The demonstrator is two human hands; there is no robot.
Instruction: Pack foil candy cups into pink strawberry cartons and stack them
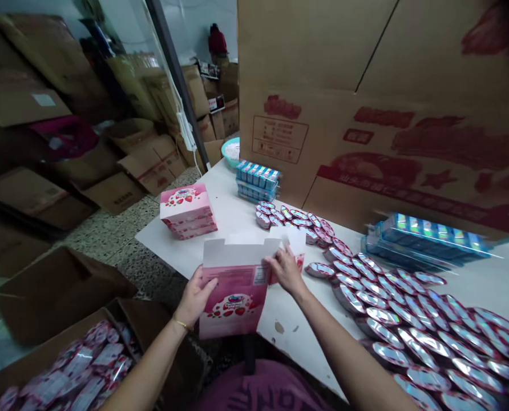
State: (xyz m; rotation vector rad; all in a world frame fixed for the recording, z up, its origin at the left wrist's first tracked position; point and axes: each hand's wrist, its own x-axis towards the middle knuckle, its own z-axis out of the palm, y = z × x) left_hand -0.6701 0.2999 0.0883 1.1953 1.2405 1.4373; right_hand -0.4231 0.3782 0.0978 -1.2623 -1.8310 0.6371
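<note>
The left hand (197, 297) grips the left side of a pink box (233, 297), thumb in front. The right hand (286, 268) touches a white flap at its top right corner; I cannot tell if that grip pinches or just pushes. The box is up at the bench's (289, 342) near edge, with its top flaps open, so it looks only partly made. By the left corner sits a stack of pink boxes (188, 211) that look done. Shiny packs (383, 317) fill the right side, right up to the near edge, so lots seems left. Blue packs (258, 181) stand near the far edge.
</note>
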